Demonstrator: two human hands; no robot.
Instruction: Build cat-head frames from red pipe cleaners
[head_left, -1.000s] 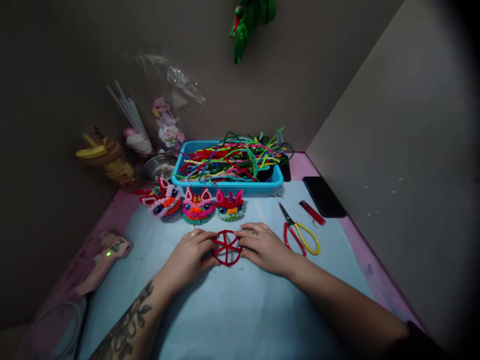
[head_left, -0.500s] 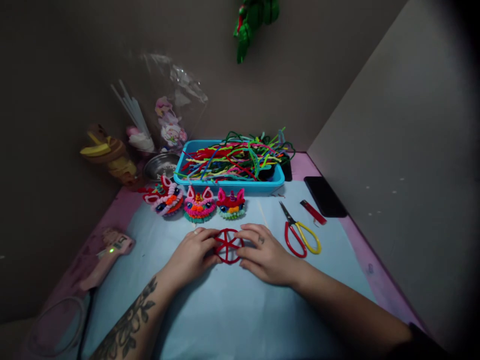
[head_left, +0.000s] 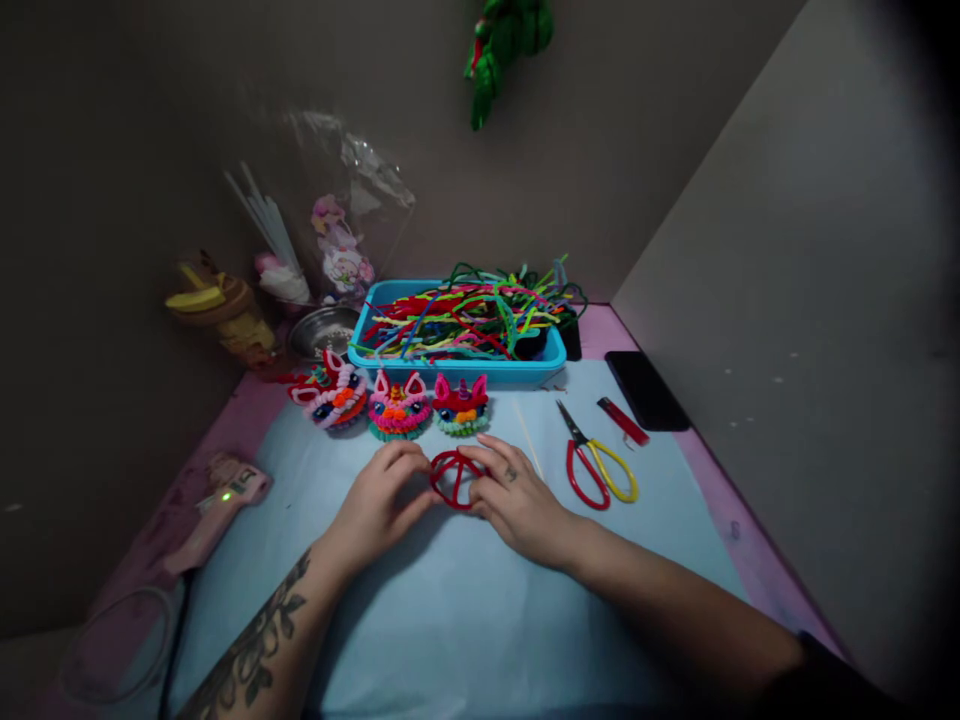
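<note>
Centrally, the red spoked ring [head_left: 457,488] lies between the two bare hands, close in front of the person, and serves as reference for all positions given. The left hand [head_left: 375,500] pinches its left edge between thumb and fingers; the right hand [head_left: 525,505] grasps its right edge likewise, the fingers partly covering the rim. Whether the ring touches the surface beneath cannot be told. Just beyond the ring, extending to its left, stand three fuzzy animal heads [head_left: 399,408] in pink, red, orange and green. Farther behind it sits a blue tray [head_left: 457,370] heaped with multicoloured fuzzy stems [head_left: 465,320], with a metal bowl [head_left: 302,340] behind and to the ring's left. To the ring's right lie scissors [head_left: 580,440] with one red and one yellow handle, blades apart, and, farther right and back, a slim red object [head_left: 624,421] and a black phone [head_left: 646,391]. Well to its left rests a pink glue gun [head_left: 214,515], a green light glowing on its body. Under and around the ring spreads a pale blue sheet [head_left: 450,630] over a pink tabletop [head_left: 598,325]; dim grey walls [head_left: 637,130] rise behind and to its right, and a green ornament [head_left: 499,60] hangs high beyond it
</note>
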